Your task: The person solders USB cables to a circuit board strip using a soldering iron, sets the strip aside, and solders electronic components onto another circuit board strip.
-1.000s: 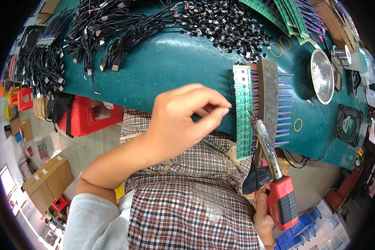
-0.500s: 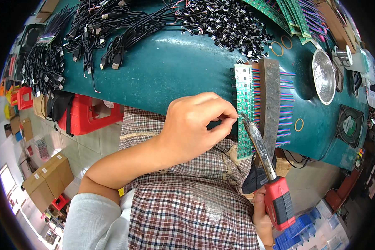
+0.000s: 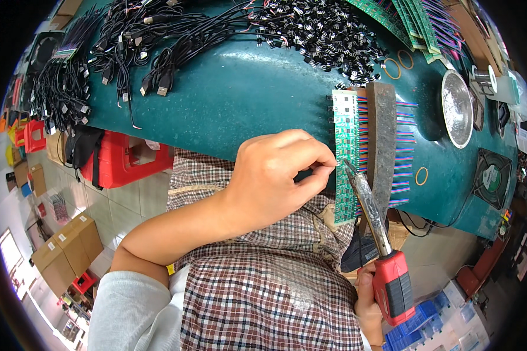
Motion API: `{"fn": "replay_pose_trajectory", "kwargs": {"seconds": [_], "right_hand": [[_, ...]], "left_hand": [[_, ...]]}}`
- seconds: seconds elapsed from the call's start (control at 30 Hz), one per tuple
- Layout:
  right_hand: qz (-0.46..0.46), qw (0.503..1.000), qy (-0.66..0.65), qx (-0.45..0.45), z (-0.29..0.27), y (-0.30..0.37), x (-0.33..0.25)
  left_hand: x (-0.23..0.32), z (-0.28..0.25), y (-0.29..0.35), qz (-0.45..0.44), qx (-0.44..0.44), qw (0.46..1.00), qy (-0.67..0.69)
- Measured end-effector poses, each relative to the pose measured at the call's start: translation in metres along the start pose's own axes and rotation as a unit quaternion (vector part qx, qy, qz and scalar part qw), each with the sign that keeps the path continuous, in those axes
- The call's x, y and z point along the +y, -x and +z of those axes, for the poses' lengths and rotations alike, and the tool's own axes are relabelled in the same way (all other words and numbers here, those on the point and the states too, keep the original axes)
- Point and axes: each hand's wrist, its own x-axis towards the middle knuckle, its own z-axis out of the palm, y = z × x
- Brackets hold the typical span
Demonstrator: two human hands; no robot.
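My left hand (image 3: 278, 175) is closed in a pinch at the left edge of a long green circuit board panel (image 3: 346, 126); whatever its fingertips hold is too small or hidden to make out. From the lower right, my right hand (image 3: 369, 307) grips a soldering iron (image 3: 393, 286) by its red and black handle. The iron's dark tip points up and left, at the board close to my left fingertips. A dark, rough bar (image 3: 381, 134) lies across the coloured wires (image 3: 405, 157) that run out of the board's right side. Small black parts line the upper left edge of the board.
Bundles of black USB cables (image 3: 164, 70) and a heap of small black connectors (image 3: 328, 41) cover the far side of the green table (image 3: 240, 99). More green boards (image 3: 413, 26), a metal dish (image 3: 457, 108), rubber bands (image 3: 421, 176) and a black fan (image 3: 492, 177) lie to the right.
The iron's tip has shifted slightly to the right on the board. Both hands keep nearly the same place and grip.
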Motion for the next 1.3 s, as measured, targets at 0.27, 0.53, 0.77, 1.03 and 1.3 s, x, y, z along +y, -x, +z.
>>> {"fn": "replay_pose_trajectory", "kwargs": {"seconds": [0.27,0.53,0.77,1.03,1.3], "right_hand": [[-0.007,0.999,0.029,-0.013,-0.001,0.003,0.002],[0.012,1.0,0.022,0.004,-0.003,0.009,0.007],[0.01,1.0,0.012,-0.008,-0.002,0.007,0.005],[0.034,0.999,0.006,0.001,-0.004,0.014,0.011],[0.084,0.996,-0.005,0.031,-0.004,0.016,0.004]], "left_hand": [[0.001,0.001,0.0,0.0,-0.001,1.0,-0.006],[0.0,0.002,0.001,0.0,0.002,1.0,-0.007],[0.001,0.003,0.0,-0.004,0.003,1.0,-0.011],[0.003,0.002,0.0,-0.009,0.001,1.0,-0.013],[0.011,-0.006,-0.002,-0.031,-0.001,1.0,-0.003]]}}
